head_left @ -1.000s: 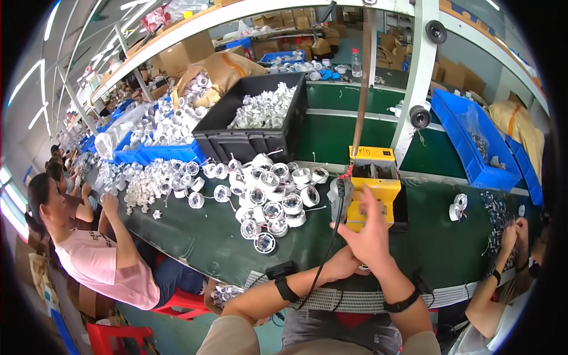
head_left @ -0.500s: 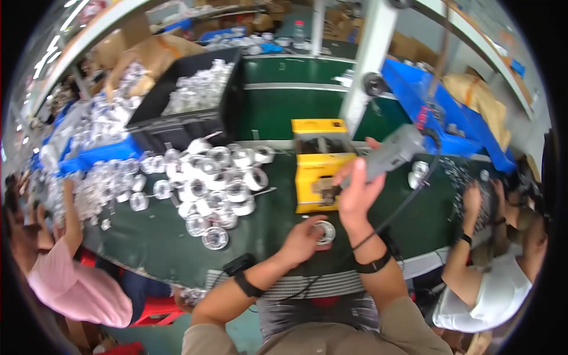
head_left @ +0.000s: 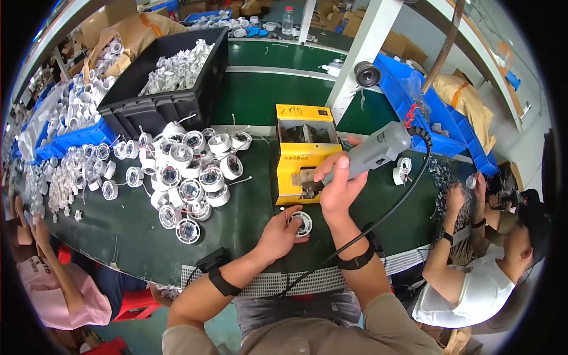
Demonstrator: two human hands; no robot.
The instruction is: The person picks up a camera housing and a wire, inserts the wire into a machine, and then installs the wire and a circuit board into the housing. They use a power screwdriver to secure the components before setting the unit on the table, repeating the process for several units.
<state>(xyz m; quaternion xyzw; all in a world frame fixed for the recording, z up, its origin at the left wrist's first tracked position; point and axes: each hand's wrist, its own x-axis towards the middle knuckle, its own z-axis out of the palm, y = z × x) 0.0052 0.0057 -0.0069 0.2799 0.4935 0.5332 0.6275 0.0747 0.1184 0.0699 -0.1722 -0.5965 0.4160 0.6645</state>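
Note:
My right hand (head_left: 342, 184) is wrapped round a grey electric screwdriver (head_left: 378, 150) with a black cable. Its lower end points at the front of a yellow screw feeder box (head_left: 307, 155); the tip itself is hard to make out. My left hand (head_left: 279, 233) grips a small round white housing (head_left: 300, 223) on the table, just in front of the box, with its ring-shaped face up. To the left lies a heap of similar round white housings (head_left: 190, 190), some with thin wires sticking out.
A black crate (head_left: 157, 108) of small white parts stands behind the heap. Blue bins (head_left: 86, 139) flank it at left; another blue bin (head_left: 408, 89) stands at right behind a white post (head_left: 358, 65). Two white pieces (head_left: 402, 170) lie right of the screwdriver. Co-workers sit at both sides.
The whole view has shifted, with the bench sliding left and slightly up. My hands, the screwdriver and the housing keep nearly the same places beside the box. The left co-worker's arm has drawn back.

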